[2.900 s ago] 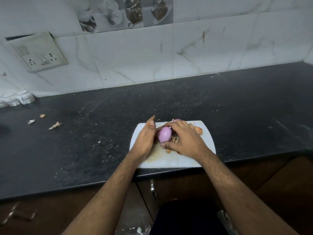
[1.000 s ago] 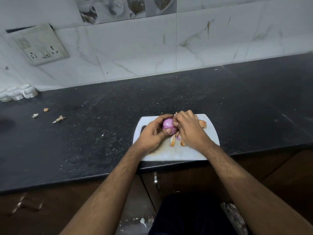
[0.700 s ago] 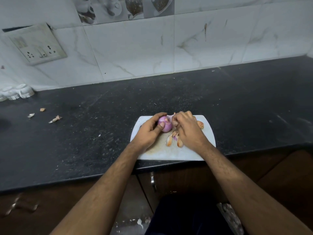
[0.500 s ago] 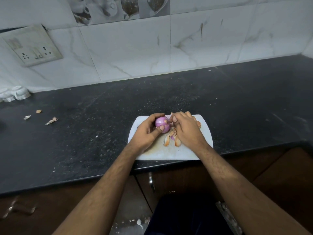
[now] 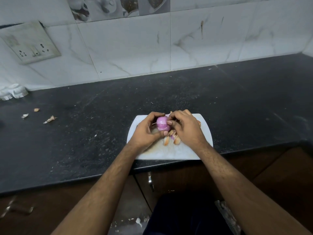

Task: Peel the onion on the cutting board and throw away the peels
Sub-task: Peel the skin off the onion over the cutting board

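Loose peels lie near the front of the cutting board. Just past them, the onion is held over the board, gripped by the left hand and pinched at its top by the right hand. The skin should be pulled off gently in small strips. Scraps lie far off on the counter.

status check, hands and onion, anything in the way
Left hand grips onion over cutting board. Right hand fingers pinch at its skin. Loose peels on board, not binned. Nothing in the way.
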